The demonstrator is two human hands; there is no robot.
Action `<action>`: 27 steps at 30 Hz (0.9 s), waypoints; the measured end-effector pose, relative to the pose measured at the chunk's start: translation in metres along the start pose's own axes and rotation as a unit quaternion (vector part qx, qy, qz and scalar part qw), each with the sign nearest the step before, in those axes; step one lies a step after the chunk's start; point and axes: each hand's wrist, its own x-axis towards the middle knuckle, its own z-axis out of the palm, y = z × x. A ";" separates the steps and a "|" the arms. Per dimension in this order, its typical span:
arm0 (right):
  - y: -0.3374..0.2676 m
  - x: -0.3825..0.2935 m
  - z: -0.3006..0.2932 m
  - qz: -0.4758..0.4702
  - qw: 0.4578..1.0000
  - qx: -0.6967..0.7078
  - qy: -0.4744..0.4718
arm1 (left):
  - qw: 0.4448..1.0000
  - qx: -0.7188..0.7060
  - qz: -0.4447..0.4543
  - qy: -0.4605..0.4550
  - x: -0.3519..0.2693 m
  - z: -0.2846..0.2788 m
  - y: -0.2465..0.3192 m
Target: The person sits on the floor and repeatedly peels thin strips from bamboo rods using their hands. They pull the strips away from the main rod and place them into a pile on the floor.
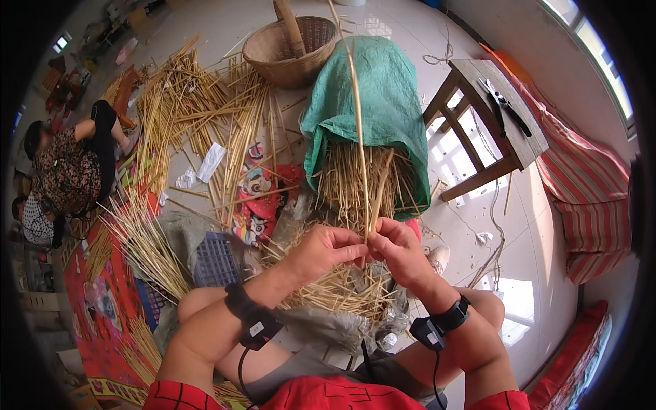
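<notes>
A long straw stalk (359,123) stands nearly upright before me, its lower end pinched between the thumb and fingers of my left hand (333,246). Close beside it, my right hand (397,248) grips a shorter, wider leaf sheath (382,184) that angles away from the stalk. The fingertips of both hands almost touch, so the stalk's base is partly hidden. Behind them, a green woven sack (369,87) lies with its mouth towards me, packed with straw stalks (343,177). Below my hands, loose straw pieces (338,300) lie on grey plastic sheeting (328,323).
A wicker basket (277,69) stands beyond the sack. To the right, pruning shears (505,107) rest on a wooden stool (492,77). Piled stalks (189,102) and a pale straw bundle (148,241) lie on the left, near a blue plastic crate (215,259). Two people (72,164) sit at far left.
</notes>
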 end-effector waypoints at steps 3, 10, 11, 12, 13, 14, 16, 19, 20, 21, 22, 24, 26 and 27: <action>0.004 0.001 -0.002 0.006 0.999 -0.042 0.023 | 1.000 0.008 0.021 -0.013 0.000 0.003 0.000; 0.001 -0.004 -0.019 0.072 0.719 -0.690 -0.045 | 0.999 0.027 0.028 -0.004 -0.002 0.000 0.003; 0.000 -0.006 -0.020 0.128 0.652 -0.743 -0.081 | 0.999 0.028 0.023 0.000 -0.002 0.000 0.003; 0.004 -0.005 -0.027 0.098 0.665 -0.738 -0.059 | 0.999 0.038 0.014 -0.004 -0.002 0.000 0.003; 0.010 0.000 -0.036 0.069 0.676 -0.733 -0.036 | 0.999 0.048 0.005 -0.008 -0.001 0.001 0.002; 0.013 0.004 -0.043 0.039 0.686 -0.726 -0.012 | 0.998 0.058 -0.003 -0.013 0.001 0.001 0.000; -0.001 0.011 -0.035 -0.022 0.880 -0.470 0.065 | 0.998 0.055 -0.021 -0.019 0.000 0.002 -0.010; -0.032 0.012 -0.020 -0.081 0.983 -0.130 0.104 | 0.995 0.070 -0.052 -0.042 0.000 0.004 -0.024; -0.032 0.013 -0.020 -0.107 0.983 -0.107 0.105 | 0.995 0.068 -0.056 -0.045 -0.002 0.007 -0.028; -0.032 0.012 -0.024 -0.110 0.982 -0.114 0.100 | 0.995 0.066 -0.060 -0.051 -0.001 0.010 -0.030; -0.030 0.012 -0.031 -0.113 0.982 -0.121 0.095 | 0.990 0.100 -0.071 -0.068 0.000 0.010 -0.032; -0.029 0.011 -0.034 -0.086 0.988 -0.105 0.077 | 0.988 0.145 -0.056 -0.029 0.001 0.013 -0.032; -0.024 0.009 -0.030 -0.072 0.990 -0.108 0.056 | 0.991 0.132 -0.025 0.009 0.003 0.013 -0.030; -0.020 0.009 -0.026 -0.064 0.991 -0.109 0.044 | 0.995 0.096 -0.002 0.027 0.006 0.011 -0.026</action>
